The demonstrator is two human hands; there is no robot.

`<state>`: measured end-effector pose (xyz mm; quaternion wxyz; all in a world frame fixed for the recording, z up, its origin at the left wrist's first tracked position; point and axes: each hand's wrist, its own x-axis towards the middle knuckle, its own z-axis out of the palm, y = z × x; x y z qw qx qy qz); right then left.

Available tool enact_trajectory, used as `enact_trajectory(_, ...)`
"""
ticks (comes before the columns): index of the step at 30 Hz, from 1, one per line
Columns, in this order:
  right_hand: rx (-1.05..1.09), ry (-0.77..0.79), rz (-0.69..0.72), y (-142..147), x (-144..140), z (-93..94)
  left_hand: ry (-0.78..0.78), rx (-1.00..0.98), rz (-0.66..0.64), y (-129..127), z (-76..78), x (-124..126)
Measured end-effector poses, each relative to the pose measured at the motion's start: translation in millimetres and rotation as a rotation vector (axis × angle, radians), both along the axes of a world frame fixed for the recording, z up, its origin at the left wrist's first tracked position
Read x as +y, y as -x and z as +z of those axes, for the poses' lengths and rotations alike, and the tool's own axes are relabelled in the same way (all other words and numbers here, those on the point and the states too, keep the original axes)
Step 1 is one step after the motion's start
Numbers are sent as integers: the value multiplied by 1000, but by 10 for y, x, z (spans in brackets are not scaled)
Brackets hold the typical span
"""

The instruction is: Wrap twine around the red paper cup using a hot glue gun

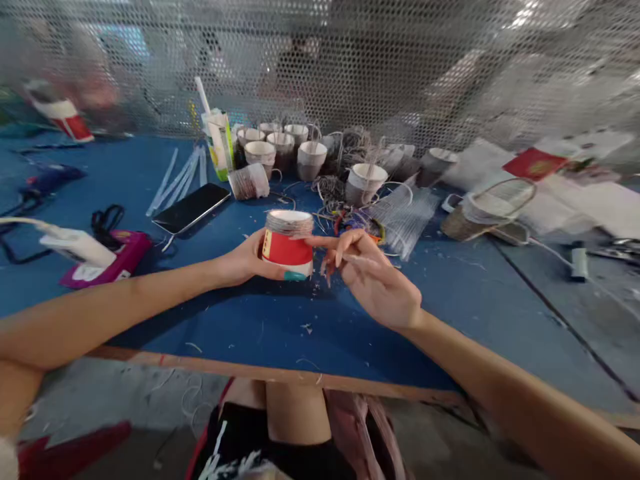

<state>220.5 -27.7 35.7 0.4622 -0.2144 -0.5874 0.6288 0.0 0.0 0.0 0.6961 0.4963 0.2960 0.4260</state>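
Note:
My left hand grips a red and white paper cup held upside down, with a band of thin cord wound around its upper part. My right hand is beside the cup on the right, fingers curled and fingertips touching the cup's side; a thin pale strand seems to run between its fingers, blurred. Both hands hover just above the blue table, near its middle.
Several wrapped cups stand at the back, with one lying on its side. A phone, white strips, scissors, a pink case, a woven basket and a mesh screen surround the work area.

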Motion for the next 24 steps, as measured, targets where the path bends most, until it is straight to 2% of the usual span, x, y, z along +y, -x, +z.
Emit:
enact_trajectory(6,38,225,-76,-7,-11,58,-54,-61,-96,9,21,5)
enact_trajectory(9,2,241,-165,-42,38,51,-51,-85,-112,-1,45,-1)
enact_trajectory(13,0,22,-283,-91,77,9,-52,-126,-92,-5,39,8)
enact_trajectory(16,7,-172,-288,-90,51,-23,-74,-129,-93,-2,18,24)
enact_trajectory(20,-58,-271,-197,-72,13,-55,-82,-119,-62,5,-3,40)
enact_trajectory(24,-102,-347,-237,-90,17,-106,-65,-136,-61,5,-2,46)
